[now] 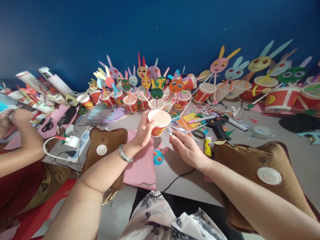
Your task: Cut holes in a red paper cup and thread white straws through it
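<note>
My left hand (144,130), a bangle at its wrist, is closed around a red and white paper cup (160,128). The cup is upright, its open mouth tipped slightly toward me. Close to the cup's right side, my right hand (187,146) pinches a small, pointed metal tool (169,131); most of it is hidden in the fingers, so its exact kind is unclear. Below the cup, a blue paper rabbit face (158,157) with pink ears lies on the table beside a sheet of pink paper (140,170).
Paper cups with rabbit heads (157,93) line the back. Right of my hands are a black glue gun (218,126), a glue stick (207,146), scissors (198,134) and paper scraps. Brown cushions (250,160) flank me. A power strip (83,143) and another person's arm (27,143) are left.
</note>
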A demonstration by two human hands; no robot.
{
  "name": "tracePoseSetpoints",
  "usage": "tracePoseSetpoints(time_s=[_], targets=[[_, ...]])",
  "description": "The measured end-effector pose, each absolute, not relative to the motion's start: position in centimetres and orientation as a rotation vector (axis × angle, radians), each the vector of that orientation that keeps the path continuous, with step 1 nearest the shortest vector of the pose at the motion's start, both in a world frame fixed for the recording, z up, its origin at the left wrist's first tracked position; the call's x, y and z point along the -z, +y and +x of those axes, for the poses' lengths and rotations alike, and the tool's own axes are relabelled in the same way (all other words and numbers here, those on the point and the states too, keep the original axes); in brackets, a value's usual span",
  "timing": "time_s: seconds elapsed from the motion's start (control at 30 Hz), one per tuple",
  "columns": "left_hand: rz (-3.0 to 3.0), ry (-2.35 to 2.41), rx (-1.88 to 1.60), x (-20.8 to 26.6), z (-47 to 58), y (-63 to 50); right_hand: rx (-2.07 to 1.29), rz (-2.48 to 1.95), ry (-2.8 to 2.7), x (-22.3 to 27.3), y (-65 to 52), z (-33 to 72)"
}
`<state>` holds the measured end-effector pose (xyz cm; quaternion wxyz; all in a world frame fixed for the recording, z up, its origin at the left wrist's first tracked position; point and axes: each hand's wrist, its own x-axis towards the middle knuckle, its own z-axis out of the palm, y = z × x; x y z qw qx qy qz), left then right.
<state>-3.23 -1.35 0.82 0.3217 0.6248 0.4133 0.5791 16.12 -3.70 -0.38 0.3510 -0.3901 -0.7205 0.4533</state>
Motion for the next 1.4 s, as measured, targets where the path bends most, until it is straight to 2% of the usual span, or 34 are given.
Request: tracePoseSetpoints(time_s=[0.4,0.47,0.57,0.6,0.63,0.77,0.8,0.83,0.97,1.0,1.13,1.3,1.4], targets=[[2.092,1.028,-1.580,0.0,-4.0,-1.2,-1.037,-1.099,-1.875,-0.5,-3.8,15.9],[2.159,1.036,-1.562,-0.1,-4.2,-1.2,-1.236,-1.075,-1.800,-0.7,-3.8,16.0],[2.195,1.045,-1.560,-0.1,-4.3,-1.2,-1.710,-0.973,-1.656,-1.1,-3.6,16.1],[2.195,1.047,-1.568,0.0,-4.3,-1.1,-1.763,-0.959,-1.649,-1.2,-3.6,16.2],[2.193,1.053,-1.573,0.1,-4.2,-1.0,-1.726,-0.970,-1.681,-1.3,-3.5,16.2],[2.157,1.070,-1.559,0.3,-4.1,-0.9,-1.099,-1.090,-1.882,-1.5,-3.4,16.3],[2.142,1.071,-1.550,0.3,-4.0,-0.9,-1.032,-1.092,-1.889,-1.5,-3.4,16.3],[2.127,1.072,-1.543,0.2,-4.0,-1.0,-1.066,-1.080,-1.878,-1.5,-3.4,16.3],[2.098,1.068,-1.560,-0.1,-4.0,-1.2,-1.699,-0.949,-1.702,-1.5,-3.4,16.5],[2.092,1.067,-1.559,-0.1,-3.9,-1.2,-1.748,-0.939,-1.674,-1.5,-3.4,16.5],[2.045,1.074,-1.534,0.0,-3.8,-1.2,-1.440,-0.978,-1.716,-1.6,-3.4,16.4],[1.879,1.104,-1.590,-0.7,-3.5,-1.5,-1.719,-0.905,-1.617,-1.5,-3.6,16.4],[1.602,1.182,-1.563,-0.9,-3.4,-1.2,-1.580,-0.947,-1.612,-1.1,-3.6,16.4]])
